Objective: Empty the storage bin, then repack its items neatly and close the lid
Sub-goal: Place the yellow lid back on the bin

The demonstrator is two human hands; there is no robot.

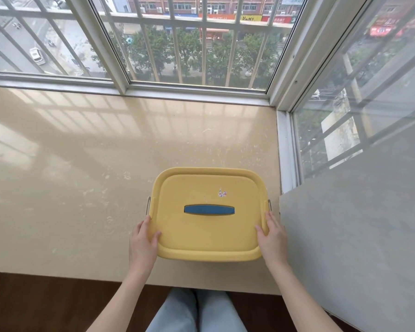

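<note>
Lid: the yellow lid (209,188) sits flat and level, and the bin's body is hidden under it.
Place: it is on the beige window ledge (82,164), toward the ledge's right near corner. It is close to the front edge and just beside the grey wall (345,236).
Handle: a blue handle (209,210) lies flush in the middle of the lid, with a small sticker (222,193) just behind it.
Clips: a metal clip (148,205) shows at each side of the lid.
My left hand (141,240): it grips the lid's left near edge, thumb (155,235) on top and fingers curled under the rim.
My right hand (273,236): it grips the right near edge the same way, thumb on top.
Below: my knees in light jeans (201,312) are at the ledge's front edge, over a dark wood floor (34,303).
</note>
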